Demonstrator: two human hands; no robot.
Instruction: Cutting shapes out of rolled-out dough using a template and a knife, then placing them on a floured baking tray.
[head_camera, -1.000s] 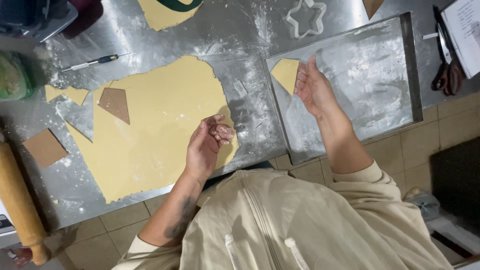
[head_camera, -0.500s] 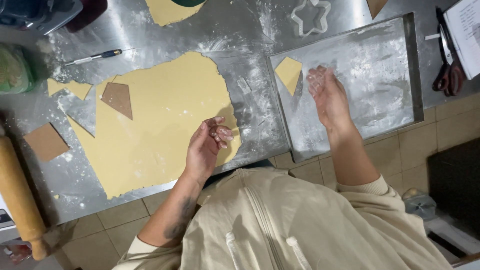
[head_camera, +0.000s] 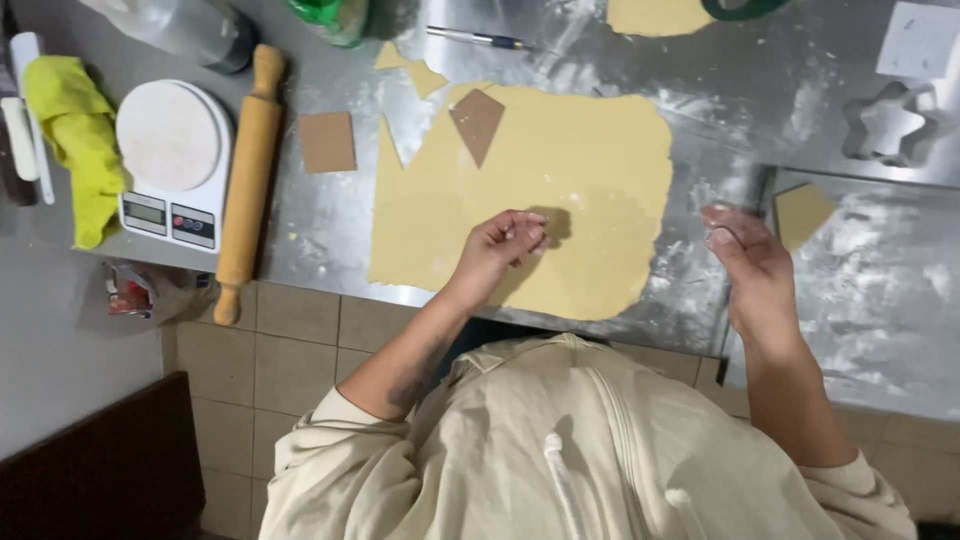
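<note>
A rolled sheet of yellow dough (head_camera: 580, 170) lies on the floured steel counter, with a brown kite-shaped cardboard template (head_camera: 478, 122) resting on its far left part. My left hand (head_camera: 505, 245) hovers over the near part of the sheet, fingertips pinched together, nothing clearly in them. My right hand (head_camera: 745, 265) is held over the counter beside the left edge of a metal baking tray (head_camera: 880, 310), fingers loosely curled and floury, holding nothing. A kite-shaped cut piece of dough (head_camera: 803, 212) lies on the tray just right of that hand.
A wooden rolling pin (head_camera: 248, 170), a white kitchen scale (head_camera: 172, 160), a yellow cloth (head_camera: 75, 120) and a square cardboard piece (head_camera: 328, 142) sit to the left. Dough scraps (head_camera: 412, 68), a pen (head_camera: 480, 40) and a star cutter (head_camera: 890, 125) lie farther back.
My right hand has drawn back from the cut dough piece on the tray to the tray's left edge. My left hand stays over the dough sheet. The view has swung left.
</note>
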